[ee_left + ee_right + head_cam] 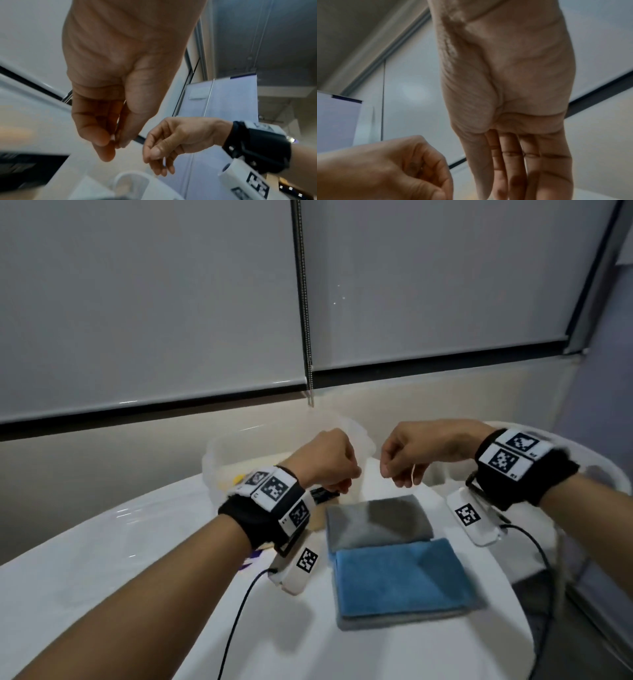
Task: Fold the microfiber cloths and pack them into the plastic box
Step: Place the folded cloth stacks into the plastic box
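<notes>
While the folded gray cloth [376, 522] and blue cloth [397, 577] lie touching on the counter [102, 594], the plastic box [214, 453] stands far left. Above, the left grip [325, 463] is curled on nothing seen; whether the right grip [421, 450] pinches anything, I cannot tell.

Bare table [120, 559] left of cloths [400, 573]; box [214, 453] behind.

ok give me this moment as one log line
left hand raised, fingers curled, empty | right hand raised, hold unclear | gray cloth and blue cloth folded on table | plastic box beyond hands
</notes>
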A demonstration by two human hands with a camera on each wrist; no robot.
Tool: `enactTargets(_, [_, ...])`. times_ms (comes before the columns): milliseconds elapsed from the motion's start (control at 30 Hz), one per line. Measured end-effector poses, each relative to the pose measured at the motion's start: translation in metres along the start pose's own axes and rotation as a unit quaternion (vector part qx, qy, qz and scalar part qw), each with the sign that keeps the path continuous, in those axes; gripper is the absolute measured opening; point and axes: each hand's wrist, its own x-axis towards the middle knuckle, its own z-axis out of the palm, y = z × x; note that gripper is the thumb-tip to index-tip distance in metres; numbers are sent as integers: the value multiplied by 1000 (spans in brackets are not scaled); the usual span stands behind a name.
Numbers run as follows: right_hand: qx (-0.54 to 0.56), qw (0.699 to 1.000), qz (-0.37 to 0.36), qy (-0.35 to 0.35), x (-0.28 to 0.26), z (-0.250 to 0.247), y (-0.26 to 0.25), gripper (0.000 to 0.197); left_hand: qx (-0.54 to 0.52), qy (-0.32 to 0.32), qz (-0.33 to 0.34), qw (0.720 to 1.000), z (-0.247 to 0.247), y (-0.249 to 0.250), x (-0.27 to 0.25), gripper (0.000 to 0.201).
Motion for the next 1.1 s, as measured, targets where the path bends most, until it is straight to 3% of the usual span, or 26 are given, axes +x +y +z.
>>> enactTargets(167, [19, 995, 84, 57, 12, 39, 73, 9, 96, -16, 38, 995, 66, -27, 0, 16])
enactTargets(300, [59, 978, 145, 141, 25, 59, 112, 27, 130, -40, 34, 990, 99, -48, 4, 17])
enactTargets(367, [105, 969, 166, 151, 28, 67, 121, 30, 148, -54, 41, 987, 109, -54, 7, 15])
enactTargets(533, [183, 951, 198, 150, 30, 77, 125, 28, 155, -54, 35, 986, 120, -59, 19, 34])
enactTargets(800, [140, 958, 183, 170, 35, 65, 109, 32, 141, -66, 36, 987, 122, -64, 23, 28])
enactTargets(933, [166, 957, 150, 183, 35, 62, 92, 26, 132, -65, 37, 988, 120, -65, 20, 37])
enactTargets(1100, [189, 959, 139, 158, 33, 67, 78, 34, 115, -73, 40, 990, 117, -64, 14, 23])
